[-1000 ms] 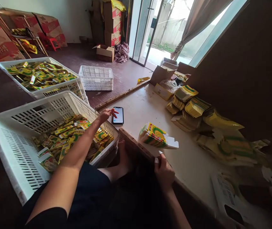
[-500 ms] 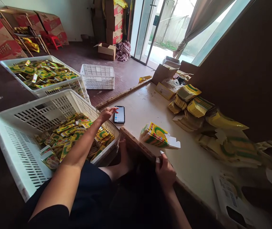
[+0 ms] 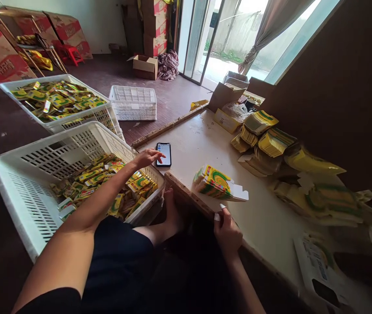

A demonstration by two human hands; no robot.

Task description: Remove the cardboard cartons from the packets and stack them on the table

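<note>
Over the lower part of a smartphone (image 3: 163,150) lying screen-up on the table, my left hand (image 3: 147,158) reaches with its fingers stretched out; it holds nothing, and I cannot tell whether a fingertip touches the glass. At the table's near edge rests my right hand (image 3: 229,231), thumb and index finger apart, white covers on their tips, with nothing visible in it. Just beyond that hand, a bundle of flat yellow-green cartons (image 3: 218,181) lies on the table, white end flaps pointing right.
Left of me stands a white plastic crate (image 3: 6,183) holding many small yellow cartons. Behind it are another filled crate (image 3: 111,104) and a white crate (image 3: 133,104) on the floor. Stacks of flat cartons (image 3: 272,141) line the table's right side. A wooden rim (image 3: 189,192) borders the table (image 3: 189,139).
My left hand has moved slightly right and down, further over the phone, with its fingers more stretched out. The right hand stays at the table edge. The view has shifted slightly.
</note>
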